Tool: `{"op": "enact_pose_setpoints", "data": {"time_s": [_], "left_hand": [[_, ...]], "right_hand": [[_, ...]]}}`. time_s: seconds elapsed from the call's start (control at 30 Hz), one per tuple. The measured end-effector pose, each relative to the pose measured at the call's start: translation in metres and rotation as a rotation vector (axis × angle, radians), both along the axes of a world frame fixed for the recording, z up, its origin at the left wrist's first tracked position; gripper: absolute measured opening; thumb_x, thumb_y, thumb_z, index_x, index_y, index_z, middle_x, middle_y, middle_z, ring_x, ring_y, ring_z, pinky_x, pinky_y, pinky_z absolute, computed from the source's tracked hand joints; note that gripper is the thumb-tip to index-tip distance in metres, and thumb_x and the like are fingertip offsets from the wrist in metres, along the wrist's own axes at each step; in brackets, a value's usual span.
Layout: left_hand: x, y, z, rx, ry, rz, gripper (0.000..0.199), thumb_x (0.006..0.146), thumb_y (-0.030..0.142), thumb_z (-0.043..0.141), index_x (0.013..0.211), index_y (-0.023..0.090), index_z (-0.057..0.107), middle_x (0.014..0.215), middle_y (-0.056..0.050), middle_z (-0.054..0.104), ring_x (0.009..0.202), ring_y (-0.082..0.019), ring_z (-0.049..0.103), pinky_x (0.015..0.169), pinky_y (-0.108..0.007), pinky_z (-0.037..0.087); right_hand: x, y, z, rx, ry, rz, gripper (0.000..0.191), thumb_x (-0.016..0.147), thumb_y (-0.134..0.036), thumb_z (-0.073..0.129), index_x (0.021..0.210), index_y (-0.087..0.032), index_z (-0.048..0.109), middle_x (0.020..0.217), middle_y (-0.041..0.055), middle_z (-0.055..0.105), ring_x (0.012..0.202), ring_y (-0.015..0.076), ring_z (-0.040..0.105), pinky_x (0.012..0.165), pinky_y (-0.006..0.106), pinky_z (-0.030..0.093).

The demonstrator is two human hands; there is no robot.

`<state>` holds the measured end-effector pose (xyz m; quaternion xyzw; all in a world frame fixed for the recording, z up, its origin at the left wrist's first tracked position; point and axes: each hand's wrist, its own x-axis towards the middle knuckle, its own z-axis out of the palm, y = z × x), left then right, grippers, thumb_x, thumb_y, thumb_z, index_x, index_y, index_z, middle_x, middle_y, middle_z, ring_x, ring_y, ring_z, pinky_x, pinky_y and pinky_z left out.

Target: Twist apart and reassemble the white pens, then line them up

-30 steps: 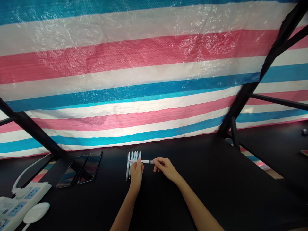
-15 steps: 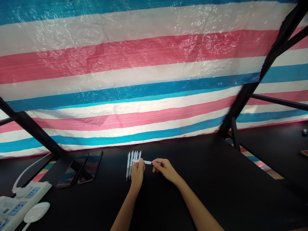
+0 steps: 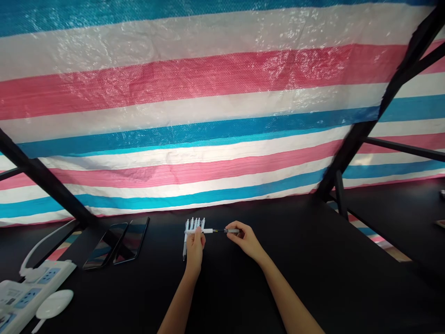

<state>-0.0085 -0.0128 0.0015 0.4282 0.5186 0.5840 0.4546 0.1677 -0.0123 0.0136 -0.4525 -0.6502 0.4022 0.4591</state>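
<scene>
My left hand (image 3: 195, 247) pinches the white barrel of a pen (image 3: 207, 230), held level above the table. My right hand (image 3: 242, 239) is closed on the pen's grey grip section (image 3: 232, 230), a little to the right. Between the two parts the thin dark refill (image 3: 219, 230) shows bare, so the barrel and grip stand apart. Behind and partly under my left hand lies a row of several white pens (image 3: 185, 246), side by side with their clicker ends pointing away from me. My left hand hides the lower ends of most of them.
Two dark phones (image 3: 106, 246) lie left of the pens. A white power strip (image 3: 45, 283) and a white rounded device with a cord (image 3: 54, 304) are at the lower left. Black metal frame legs (image 3: 333, 174) rise at both sides, before a striped tarp (image 3: 194, 171).
My hands have moved apart. The grey grip has come away from the white barrel to the right, and the refill is now exposed between them.
</scene>
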Motion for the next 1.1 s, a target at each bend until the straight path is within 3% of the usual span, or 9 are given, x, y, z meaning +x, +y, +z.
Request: {"op": "enact_pose_setpoints", "data": {"time_s": [0.43, 0.83, 1.1], "left_hand": [[-0.0046, 0.0007, 0.0037, -0.007, -0.144, 0.011, 0.052, 0.077, 0.052, 0.047, 0.04, 0.021, 0.028, 0.041, 0.007, 0.02, 0.037, -0.004, 0.016, 0.037, -0.023, 0.011], [-0.0027, -0.0007, 0.0045, -0.015, -0.099, -0.007, 0.053, 0.078, 0.055, 0.047, 0.041, 0.021, 0.029, 0.041, 0.006, 0.021, 0.036, -0.004, 0.017, 0.036, -0.023, 0.013], [0.0008, -0.0002, 0.001, -0.003, -0.035, -0.036, 0.056, 0.075, 0.059, 0.047, 0.04, 0.02, 0.03, 0.04, 0.006, 0.021, 0.037, -0.005, 0.017, 0.038, -0.023, 0.012]], "right_hand": [[0.0093, 0.0047, -0.0033, 0.001, 0.05, -0.05, 0.016, 0.074, -0.03, 0.059, 0.083, -0.018, 0.064, 0.073, 0.0015, 0.056, 0.06, 0.012, 0.047, 0.052, 0.023, 0.037], [0.0079, 0.0028, -0.0014, -0.004, 0.044, -0.029, 0.014, 0.074, -0.028, 0.058, 0.083, -0.018, 0.064, 0.074, 0.0017, 0.057, 0.062, 0.0126, 0.049, 0.054, 0.023, 0.039], [0.0028, 0.0005, -0.0008, -0.014, 0.007, -0.014, 0.011, 0.073, -0.024, 0.059, 0.081, -0.018, 0.064, 0.07, -0.0003, 0.055, 0.055, 0.0101, 0.043, 0.051, 0.023, 0.034]]}}
